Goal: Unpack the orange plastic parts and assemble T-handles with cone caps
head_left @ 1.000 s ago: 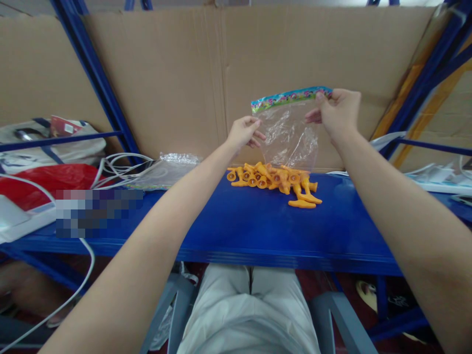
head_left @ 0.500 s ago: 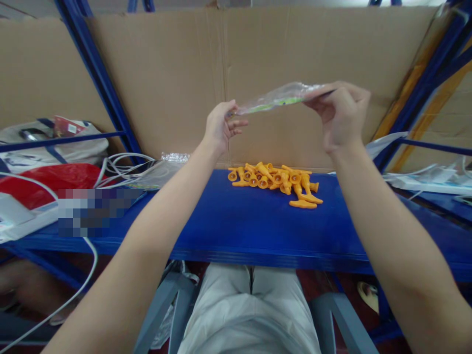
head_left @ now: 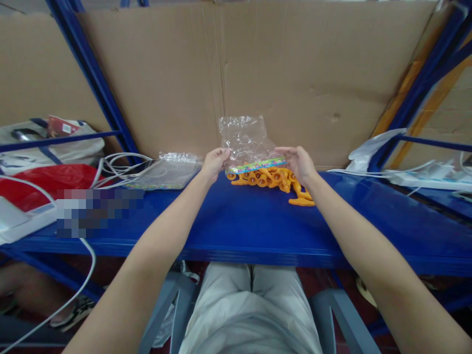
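Note:
A clear plastic bag (head_left: 245, 137) with a colourful printed strip along its lower edge is stretched between my two hands, above the back of the table. My left hand (head_left: 216, 163) pinches its left side. On the right side, my right hand (head_left: 299, 162) grips the bag near the end of the printed strip, with fingers reaching behind it. Behind and below the bag lies a pile of orange plastic pieces (head_left: 283, 182) with T-shaped handles and round cup ends; the bag and my right hand cover part of it.
A stack of similar clear bags (head_left: 165, 172) lies left on the blue table (head_left: 258, 226). White cables (head_left: 121, 162), a red bag (head_left: 55, 179) and a power strip (head_left: 22, 226) sit farther left. Cardboard (head_left: 295, 64) stands behind. Another person's leg shows at lower left.
Both hands have come down and closer together with the bag. It was held high and nearly edge-on; now it faces me, upright before the orange pieces.

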Demonstrator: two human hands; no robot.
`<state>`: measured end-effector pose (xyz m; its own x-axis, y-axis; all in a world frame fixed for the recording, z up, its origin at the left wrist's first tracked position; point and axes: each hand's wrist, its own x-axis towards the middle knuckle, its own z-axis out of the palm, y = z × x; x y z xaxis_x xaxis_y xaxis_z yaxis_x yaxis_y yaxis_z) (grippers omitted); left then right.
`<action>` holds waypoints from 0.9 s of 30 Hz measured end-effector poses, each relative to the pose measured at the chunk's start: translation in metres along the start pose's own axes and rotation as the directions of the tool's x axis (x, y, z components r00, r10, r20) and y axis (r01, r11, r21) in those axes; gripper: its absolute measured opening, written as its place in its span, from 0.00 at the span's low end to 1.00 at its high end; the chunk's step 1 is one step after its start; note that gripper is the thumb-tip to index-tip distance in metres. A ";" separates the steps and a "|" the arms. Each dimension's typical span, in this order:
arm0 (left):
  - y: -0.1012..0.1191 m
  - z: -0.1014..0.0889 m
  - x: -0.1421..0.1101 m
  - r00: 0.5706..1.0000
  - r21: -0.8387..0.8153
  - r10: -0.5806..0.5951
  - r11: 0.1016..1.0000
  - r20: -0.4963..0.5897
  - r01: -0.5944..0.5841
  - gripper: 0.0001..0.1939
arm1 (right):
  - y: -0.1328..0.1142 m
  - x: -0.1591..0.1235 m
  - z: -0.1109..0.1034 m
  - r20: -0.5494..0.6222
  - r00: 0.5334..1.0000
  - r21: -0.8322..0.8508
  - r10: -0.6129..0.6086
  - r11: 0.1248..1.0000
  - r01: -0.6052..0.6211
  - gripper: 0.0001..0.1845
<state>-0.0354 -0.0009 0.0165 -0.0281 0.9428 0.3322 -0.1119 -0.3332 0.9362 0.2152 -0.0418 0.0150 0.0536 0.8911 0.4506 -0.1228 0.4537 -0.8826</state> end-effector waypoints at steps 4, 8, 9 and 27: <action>-0.007 -0.006 -0.002 0.996 0.087 -0.051 0.995 0.069 0.045 0.07 | 0.007 -0.002 -0.001 -0.095 0.977 0.083 0.190 0.980 -0.183 0.07; -0.012 -0.003 -0.004 0.995 0.152 -0.064 0.987 0.078 0.052 0.07 | 0.010 -0.005 0.005 -0.075 0.958 0.124 0.276 0.956 -0.265 0.10; -0.013 -0.001 -0.005 0.996 0.162 -0.055 0.986 0.069 0.043 0.07 | 0.011 -0.006 0.006 -0.079 0.955 0.129 0.286 0.953 -0.274 0.10; -0.014 0.015 -0.016 0.992 0.214 0.109 0.969 0.066 -0.120 0.17 | 0.013 -0.006 0.009 -0.248 0.930 0.144 0.271 0.960 -0.241 0.11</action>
<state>-0.0181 -0.0113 -0.0002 0.0256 0.8982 0.4388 0.1076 -0.4389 0.8921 0.2045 -0.0412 0.0022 0.2621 0.9538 0.1469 -0.2740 0.2195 -0.9364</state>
